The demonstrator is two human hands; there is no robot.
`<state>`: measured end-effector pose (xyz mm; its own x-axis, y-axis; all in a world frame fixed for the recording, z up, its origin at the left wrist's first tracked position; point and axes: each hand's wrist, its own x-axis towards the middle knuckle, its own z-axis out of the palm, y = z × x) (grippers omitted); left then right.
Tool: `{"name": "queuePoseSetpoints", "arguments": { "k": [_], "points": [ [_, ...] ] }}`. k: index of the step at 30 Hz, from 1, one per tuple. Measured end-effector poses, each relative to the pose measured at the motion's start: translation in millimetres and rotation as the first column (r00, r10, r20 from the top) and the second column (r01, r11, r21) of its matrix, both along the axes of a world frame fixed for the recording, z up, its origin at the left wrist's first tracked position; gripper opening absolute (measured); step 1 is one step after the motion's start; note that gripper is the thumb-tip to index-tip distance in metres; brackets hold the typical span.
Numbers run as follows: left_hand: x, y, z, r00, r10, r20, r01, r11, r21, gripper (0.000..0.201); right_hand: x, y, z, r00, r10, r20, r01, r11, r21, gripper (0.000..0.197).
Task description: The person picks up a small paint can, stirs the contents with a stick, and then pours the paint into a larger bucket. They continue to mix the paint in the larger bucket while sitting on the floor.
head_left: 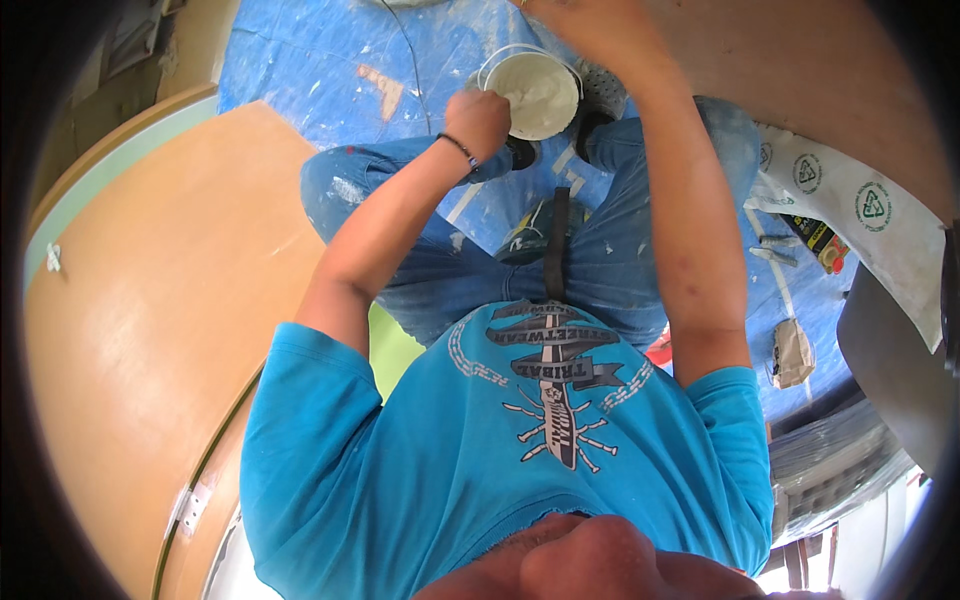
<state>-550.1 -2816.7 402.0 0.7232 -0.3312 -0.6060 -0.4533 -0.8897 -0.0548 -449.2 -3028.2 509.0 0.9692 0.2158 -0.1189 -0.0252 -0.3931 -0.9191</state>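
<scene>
A white bucket [524, 133] with a pale, paste-like filling stands on the blue sheet between my feet, its wire handle raised at the far side. My left hand [478, 122] is closed in a fist at the bucket's left rim, overlapping it. What the fingers hold, if anything, is hidden. Beyond the bucket, my right hand [588, 28] reaches to the top edge of the picture, close to the brown surface. The picture's edge cuts off its fingers, so their grip does not show.
Paint-marked blue sheeting [300, 75] covers the floor, with a dark cable [412, 60] across it. A large wooden panel [170, 270] stands at left. At right lie a white printed plastic sheet [830, 190], a dark box [815, 240] and a crumpled paper bag [792, 355].
</scene>
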Motion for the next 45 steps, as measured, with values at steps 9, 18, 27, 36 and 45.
{"name": "queuePoseSetpoints", "arguments": {
  "k": [9,18,27,36,45],
  "points": [
    [1.5,8.7,-67.1,0.997,-0.004,-0.073,-0.002,0.997,-0.074,0.019,-7.4,-15.3,-0.9,0.999,-0.041,0.012,0.041,0.999,-0.006,0.044],
    [-22.8,31.5,-67.1,0.932,0.351,-0.093,-0.359,0.930,-0.081,0.024,-4.4,-12.7,-0.4,0.999,-0.044,0.032,0.047,0.994,-0.102,0.044],
    [-28.8,29.9,-14.7,0.898,0.423,-0.122,-0.439,0.882,-0.171,0.042,-3.5,-11.8,-10.5,1.000,-0.030,0.001,0.030,0.999,-0.020,0.045],
    [-20.0,-10.4,-61.3,0.901,0.417,-0.122,-0.433,0.882,-0.184,0.026,-2.7,-14.1,-9.1,1.000,-0.020,0.001,0.020,0.998,-0.058,0.046],
    [-17.2,8.5,-27.9,0.930,0.335,-0.149,-0.351,0.931,-0.098,0.022,-1.9,-13.0,-13.2,0.999,-0.026,0.021,0.027,0.999,-0.034,0.045]
  ]
}}
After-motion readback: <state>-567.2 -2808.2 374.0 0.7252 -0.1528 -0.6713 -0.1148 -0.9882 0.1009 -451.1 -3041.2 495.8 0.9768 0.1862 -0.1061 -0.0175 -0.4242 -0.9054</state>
